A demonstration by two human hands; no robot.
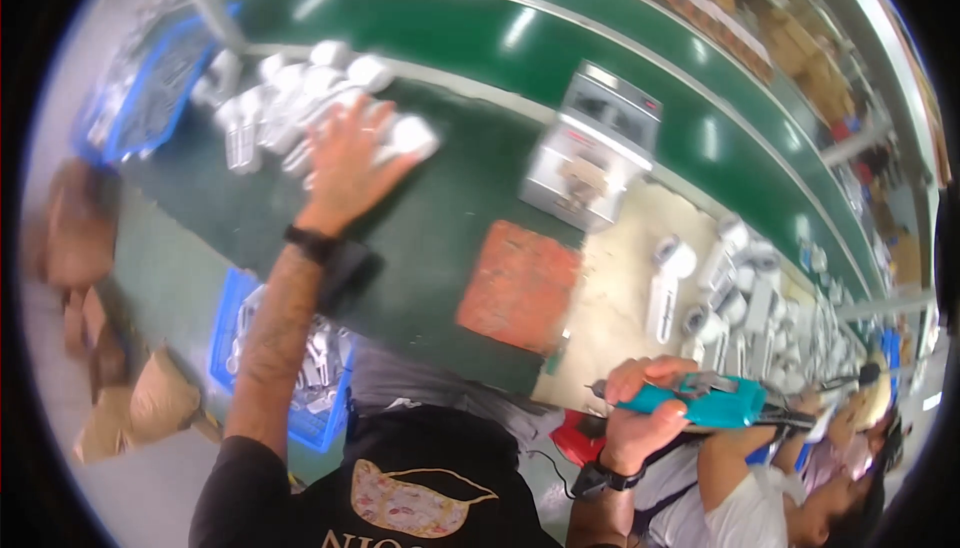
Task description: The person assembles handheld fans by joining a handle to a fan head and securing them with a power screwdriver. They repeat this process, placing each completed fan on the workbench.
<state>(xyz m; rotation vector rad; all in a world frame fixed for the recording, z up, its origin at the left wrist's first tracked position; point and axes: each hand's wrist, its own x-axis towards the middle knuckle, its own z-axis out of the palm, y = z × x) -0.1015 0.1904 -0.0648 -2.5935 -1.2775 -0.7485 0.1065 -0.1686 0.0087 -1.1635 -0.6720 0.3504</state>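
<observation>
My left hand (345,158) is stretched out over a pile of white plastic parts (290,98) at the far left of the bench. Its fingers are spread, and one white part with a round end (412,138) lies beside the thumb and under the fingertips. Blur hides whether they touch it. Low on the right, my right hand (640,423) is wrapped round a teal electric screwdriver (715,401), whose tip points left. A worn red-orange square pad (522,286) lies on the dark green bench between my hands.
A silver box-shaped machine (590,153) stands behind the pad. More white parts (735,298) lie on the pale board to the right. Blue crates (165,88) (222,333) hold small parts. Cardboard (165,398) sits at lower left. Another person (750,488) is close on my right.
</observation>
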